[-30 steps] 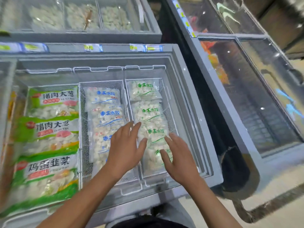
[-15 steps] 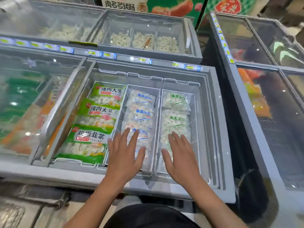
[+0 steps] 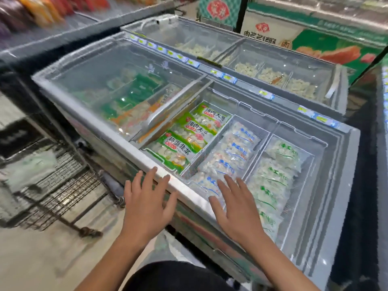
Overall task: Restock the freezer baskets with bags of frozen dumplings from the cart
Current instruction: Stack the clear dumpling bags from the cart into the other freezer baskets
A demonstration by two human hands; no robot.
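Note:
The open chest freezer holds three wire baskets. The left basket carries green dumpling bags, the middle basket has clear bags with blue print, and the right one has clear bags with green print. My left hand hovers flat with fingers spread over the freezer's front rim, holding nothing. My right hand is spread open above the near end of the middle basket, also empty. To the left, the wire cart holds a pale bag, blurred.
The freezer's glass lid is slid left, its handle beside the green bags. A second freezer with loose dumplings stands behind. Another freezer edge lies at the far right. Bare floor lies under the cart.
The view has swung left, bringing the cart into sight. Both hands have drawn back from the bags toward the freezer's front rim, the left one now past the baskets.

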